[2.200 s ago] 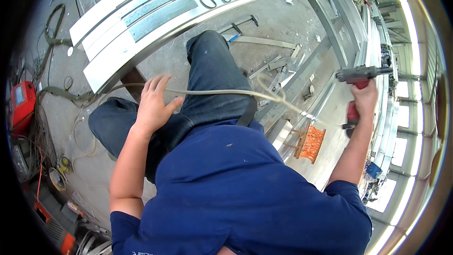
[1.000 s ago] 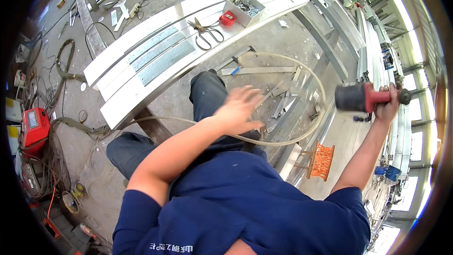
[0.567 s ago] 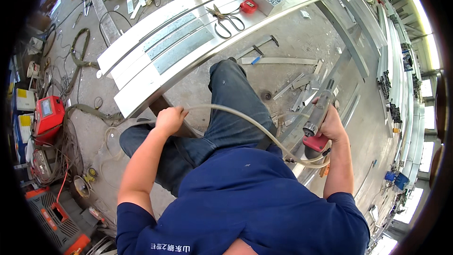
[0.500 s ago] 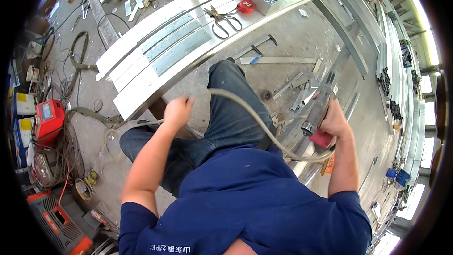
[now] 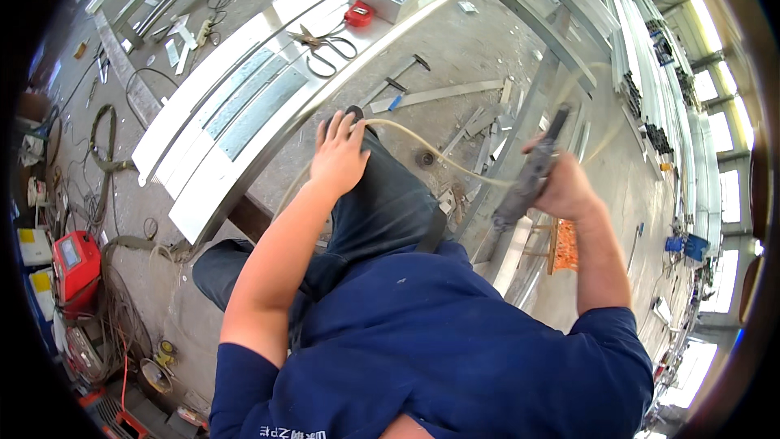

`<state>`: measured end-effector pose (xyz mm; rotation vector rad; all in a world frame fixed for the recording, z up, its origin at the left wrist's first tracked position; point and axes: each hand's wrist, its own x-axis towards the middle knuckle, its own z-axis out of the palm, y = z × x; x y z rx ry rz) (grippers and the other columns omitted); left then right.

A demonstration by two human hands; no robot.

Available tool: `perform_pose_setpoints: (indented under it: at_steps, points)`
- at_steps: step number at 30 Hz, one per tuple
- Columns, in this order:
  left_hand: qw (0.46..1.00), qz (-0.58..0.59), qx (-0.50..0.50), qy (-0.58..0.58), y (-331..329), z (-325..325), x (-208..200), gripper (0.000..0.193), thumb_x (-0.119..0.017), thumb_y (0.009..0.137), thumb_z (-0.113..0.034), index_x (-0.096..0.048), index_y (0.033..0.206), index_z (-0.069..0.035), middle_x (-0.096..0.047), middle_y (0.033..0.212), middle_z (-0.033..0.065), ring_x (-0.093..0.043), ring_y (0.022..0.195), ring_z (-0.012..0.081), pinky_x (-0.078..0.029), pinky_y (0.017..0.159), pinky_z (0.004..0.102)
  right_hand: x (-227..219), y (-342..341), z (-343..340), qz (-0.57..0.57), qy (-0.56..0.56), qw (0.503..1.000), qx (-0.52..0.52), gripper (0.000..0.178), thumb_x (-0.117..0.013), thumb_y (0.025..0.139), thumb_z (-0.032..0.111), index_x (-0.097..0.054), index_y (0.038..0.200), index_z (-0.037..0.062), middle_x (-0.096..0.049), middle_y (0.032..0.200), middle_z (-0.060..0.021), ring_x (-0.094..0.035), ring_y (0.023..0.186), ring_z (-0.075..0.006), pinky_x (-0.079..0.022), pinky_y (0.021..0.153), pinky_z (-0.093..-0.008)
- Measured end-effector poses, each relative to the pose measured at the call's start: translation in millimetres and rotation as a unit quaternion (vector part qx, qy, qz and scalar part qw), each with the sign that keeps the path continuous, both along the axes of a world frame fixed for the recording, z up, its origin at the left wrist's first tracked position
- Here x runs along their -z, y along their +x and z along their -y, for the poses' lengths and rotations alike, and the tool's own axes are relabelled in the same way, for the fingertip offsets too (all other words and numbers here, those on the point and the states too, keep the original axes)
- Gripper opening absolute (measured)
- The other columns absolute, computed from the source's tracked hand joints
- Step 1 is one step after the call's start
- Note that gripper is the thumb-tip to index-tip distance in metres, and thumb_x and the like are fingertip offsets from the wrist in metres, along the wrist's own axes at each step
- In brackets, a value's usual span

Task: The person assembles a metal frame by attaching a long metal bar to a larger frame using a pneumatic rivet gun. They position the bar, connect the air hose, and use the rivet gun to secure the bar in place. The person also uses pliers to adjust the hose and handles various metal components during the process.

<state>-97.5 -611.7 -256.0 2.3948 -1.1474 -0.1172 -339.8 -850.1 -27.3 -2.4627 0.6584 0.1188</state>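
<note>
My right hand grips an air tool with a grey body and a dark, narrow end, smeared by motion. A pale hose runs from near the tool across my raised knee to my left hand. That hand has its fingers spread over the hose; whether the palm touches it is hidden. Beyond my left hand, a long metal workbench carries grey strips, open black-handled shears, a red tape measure and a grey box of small metal parts.
On the floor ahead lie a bar clamp and metal offcuts. An orange-topped stool stands at my right. Long metal profiles are stacked further right. A red machine and coiled cables fill the left side.
My left hand has moved up and right, and its fingers have spread from a closed grip on the hose. The right hand has swung the tool slightly left, changing its tilt.
</note>
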Motion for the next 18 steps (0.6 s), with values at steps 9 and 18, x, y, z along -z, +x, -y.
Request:
perform_pose_setpoints:
  at_steps: [9, 18]
  points:
    - [0.996, -0.008, -0.094, -0.005, -51.2, -173.8, -0.9, 0.054, -0.076, 0.082, -0.018, -0.058, 0.131, -0.003, -0.052, 0.14, 0.0153, -0.042, 0.136, 0.0393, -0.034, 0.113, 0.0497, 227.6, -72.1, 48.3, 0.014, -0.056, 0.979, 0.194, 0.044, -0.079, 0.067, 0.012, -0.064, 0.105, -0.0039, -0.071, 0.094, -0.0187, -0.069, 0.085, -0.027, -0.054, 0.08, -0.039]
    - [0.959, -0.135, -0.246, -0.037, -77.1, -222.5, 20.9, 0.038, -0.072, 0.086, -0.011, -0.062, 0.12, 0.001, -0.061, 0.127, 0.0169, -0.056, 0.119, 0.0369, -0.044, 0.103, 0.0424, 353.0, -107.7, 122.6, -0.023, 0.286, 0.697, 0.658, 0.039, -0.076, 0.075, 0.014, -0.065, 0.112, 0.0068, -0.067, 0.094, -0.0105, -0.067, 0.077, -0.0298, -0.052, 0.069, -0.0566]
